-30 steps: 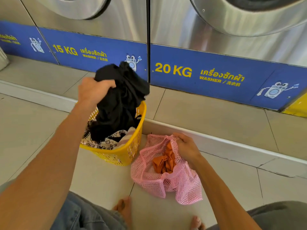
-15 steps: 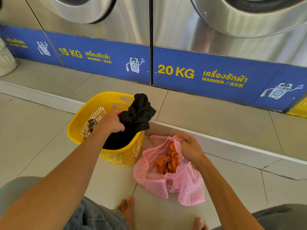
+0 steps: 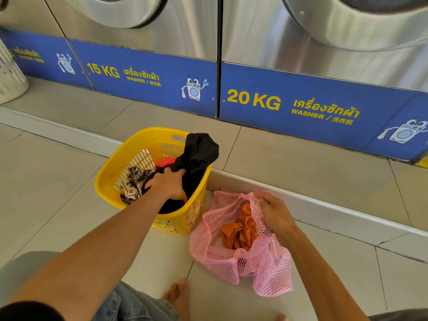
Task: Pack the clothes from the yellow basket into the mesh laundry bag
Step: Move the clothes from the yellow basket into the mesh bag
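Note:
The yellow basket (image 3: 111, 172) stands on the tiled floor. In it lie a black garment (image 3: 199, 151) draped over the right rim, a black-and-white patterned cloth (image 3: 134, 184) and a bit of red cloth (image 3: 165, 162). My left hand (image 3: 168, 183) is down inside the basket, fingers closed on the black garment. Right of the basket lies the pink mesh laundry bag (image 3: 231, 258) with an orange garment (image 3: 243, 230) inside. My right hand (image 3: 272, 212) grips the bag's rim and holds its mouth apart.
A raised tiled step (image 3: 301, 198) runs behind basket and bag, with steel washers and their blue 15 KG and 20 KG panels (image 3: 254, 100) above it. A white basket (image 3: 10, 77) stands far left. My bare feet (image 3: 178, 295) and knees are at the bottom edge.
My left hand, which held the black garment high above the basket, has come down into the basket with it; part now hangs over the right rim. The right hand stayed on the bag.

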